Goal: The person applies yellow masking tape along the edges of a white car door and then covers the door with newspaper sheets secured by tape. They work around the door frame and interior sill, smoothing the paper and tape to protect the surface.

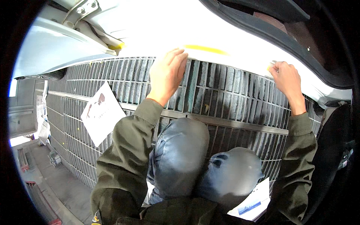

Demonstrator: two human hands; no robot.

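Your left hand (pixel 168 73) reaches up to the lower edge of a white body panel (pixel 243 35), just beside the left end of a yellow strip (pixel 205 49). Its fingers are extended close together and slightly curved; their undersides are hidden, so you cannot tell whether they grip anything. The yellow strip lies along the bright lower part of the panel, between your two hands and nearer to the left one.

Your right hand (pixel 287 78), well apart from the left, is at the same panel farther right. Its thumb and fingers are pinched together on a small pale piece (pixel 273 64) with a yellow edge, too small to identify.

Above and to the right of the panel, a dark seal (pixel 258 32) curves along the opening. At the left stands a pale door (pixel 65 47), with another yellow patch (pixel 119 46) near its inner edge. Below your hands spreads a metal grating (pixel 232 123), on which a printed sheet (pixel 108 125) lies tilted, left of your left sleeve (pixel 125 144). A second sheet (pixel 258 204) shows partly beside your right knee (pixel 238 172).
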